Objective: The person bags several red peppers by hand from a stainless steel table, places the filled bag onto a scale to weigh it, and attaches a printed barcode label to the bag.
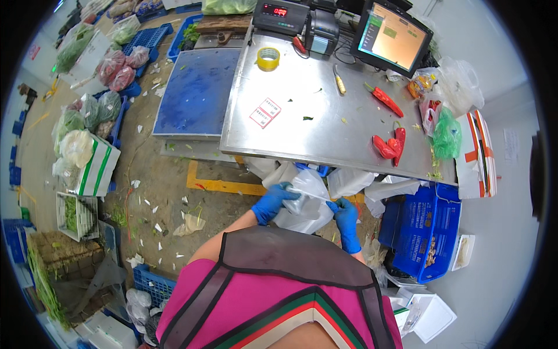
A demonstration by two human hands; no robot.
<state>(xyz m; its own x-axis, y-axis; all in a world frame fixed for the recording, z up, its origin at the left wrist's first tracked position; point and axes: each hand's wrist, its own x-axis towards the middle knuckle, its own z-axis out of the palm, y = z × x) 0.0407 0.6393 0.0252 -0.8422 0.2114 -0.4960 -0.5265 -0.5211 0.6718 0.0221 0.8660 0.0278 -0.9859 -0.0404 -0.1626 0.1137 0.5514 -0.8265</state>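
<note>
In front of my body, below the table's near edge, a translucent plastic bag (309, 216) stretches between my two blue-gloved hands. My left hand (273, 202) is closed round its bunched left side. The fingers of my right hand (346, 222) pinch its right edge. Whether anything is in the bag, I cannot make out. On the steel table (325, 125) beyond lie several red peppers: one long red pepper (386, 101) further back, and a cluster of red peppers (390, 145) near the front right.
On the table are yellow tape (268, 59), a knife (339, 79), labels (265, 113), a scale display (281, 15), a printer (321, 32) and a monitor (393, 36). A blue platform (197, 92) stands left, a blue crate (421, 232) right. Bagged vegetables (113, 67) and scraps lie on the floor side.
</note>
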